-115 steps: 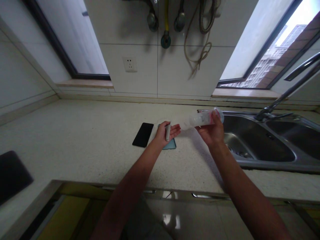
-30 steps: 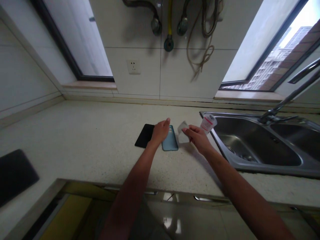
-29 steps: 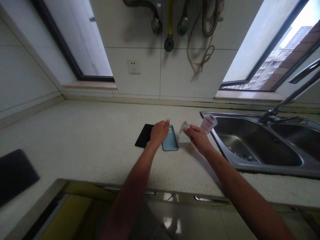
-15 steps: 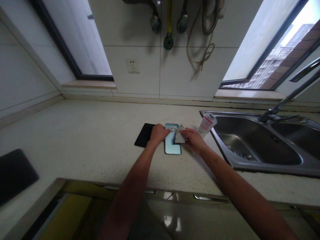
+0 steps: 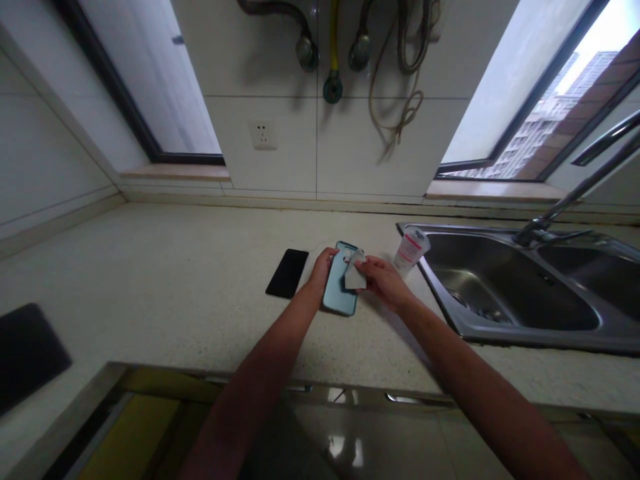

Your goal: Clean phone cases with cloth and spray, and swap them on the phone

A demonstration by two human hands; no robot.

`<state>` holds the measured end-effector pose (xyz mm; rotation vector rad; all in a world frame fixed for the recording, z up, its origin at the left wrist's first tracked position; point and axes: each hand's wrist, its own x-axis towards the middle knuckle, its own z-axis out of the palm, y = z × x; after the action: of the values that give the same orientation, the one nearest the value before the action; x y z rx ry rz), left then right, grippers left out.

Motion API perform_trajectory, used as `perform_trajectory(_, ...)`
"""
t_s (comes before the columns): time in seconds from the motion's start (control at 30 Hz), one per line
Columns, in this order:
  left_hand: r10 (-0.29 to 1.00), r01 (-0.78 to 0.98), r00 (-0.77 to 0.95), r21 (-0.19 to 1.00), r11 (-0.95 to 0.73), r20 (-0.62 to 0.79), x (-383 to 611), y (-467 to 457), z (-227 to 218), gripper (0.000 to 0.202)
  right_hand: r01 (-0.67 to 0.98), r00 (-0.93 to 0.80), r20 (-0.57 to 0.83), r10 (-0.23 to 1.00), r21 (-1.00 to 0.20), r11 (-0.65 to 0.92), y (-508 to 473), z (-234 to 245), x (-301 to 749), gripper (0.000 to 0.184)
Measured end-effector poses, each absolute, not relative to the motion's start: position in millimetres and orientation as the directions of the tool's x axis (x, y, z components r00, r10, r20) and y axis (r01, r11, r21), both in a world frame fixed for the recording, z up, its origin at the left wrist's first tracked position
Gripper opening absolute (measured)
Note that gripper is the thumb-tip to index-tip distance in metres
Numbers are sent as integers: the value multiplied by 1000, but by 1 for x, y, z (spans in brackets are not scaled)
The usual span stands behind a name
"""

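Left hand (image 5: pixel 323 268) has its grip clamped on the blue case (image 5: pixel 336 297), tilted just left of the sink (image 5: pixel 525 337). Right hand (image 5: pixel 386 283) pinches a white wipe (image 5: pixel 354 277) against the case. A phone (image 5: pixel 287 272) lies farther left of the sink.

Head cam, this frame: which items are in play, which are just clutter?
In play:
- left hand, gripping the blue phone case
- right hand, pressing a white wipe on the case

Lying about:
- black phone, flat on the counter
- pink-labelled bottle beside the sink
- faucet
- wall socket
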<state>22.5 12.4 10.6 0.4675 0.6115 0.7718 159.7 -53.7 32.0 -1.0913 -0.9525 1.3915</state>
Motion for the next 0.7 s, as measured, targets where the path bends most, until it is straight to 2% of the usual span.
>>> perform_trajectory(0.13,753,-564,601,525,637,-268,23,5,18,56,-219,253,31,967,-972,88,-52,40,175,34)
perform_trajectory(0.2,747,-580,624,503,641,-232,25,2,20,63,-45,395,178,901,-976,213,-52,42,183,27)
perform_trajectory(0.27,738,-581,640,493,647,-215,28,-1,19,65,233,418,378,826,-924,304,-53,40,185,22)
perform_trajectory(0.37,720,-573,664,481,663,-201,33,-5,16,58,585,206,571,795,-723,367,-55,32,179,25)
perform_trajectory(0.47,727,-577,652,482,660,-215,38,-7,12,50,779,-73,611,788,-459,428,-56,21,166,34)
perform_trajectory(0.57,751,-599,627,487,635,-207,42,-7,7,48,833,-230,621,749,-272,481,-57,13,156,37)
perform_trajectory(0.7,786,-634,590,497,593,-185,46,-8,4,47,836,-267,660,702,-204,510,-57,9,152,39)
